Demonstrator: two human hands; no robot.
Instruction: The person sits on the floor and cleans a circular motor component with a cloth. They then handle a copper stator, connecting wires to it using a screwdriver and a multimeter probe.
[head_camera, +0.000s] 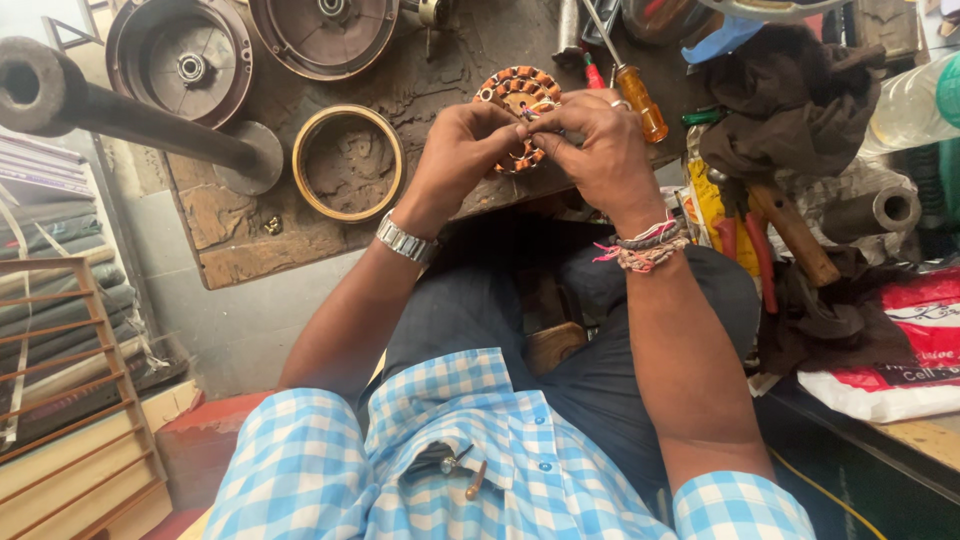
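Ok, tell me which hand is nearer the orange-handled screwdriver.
Right. The right hand sits just beside the screwdriver, its knuckles almost at the handle. The left hand is farther off, across the stator.

Round copper-wound stator (523, 95), orange-banded, held upright above the bench edge.

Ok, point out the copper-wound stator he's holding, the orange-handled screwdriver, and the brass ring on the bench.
stator (520, 92), head view, on its upper copper windings.
orange-handled screwdriver (641, 103), head view, on the handle's middle.
brass ring (305, 145), head view, on its left rim.
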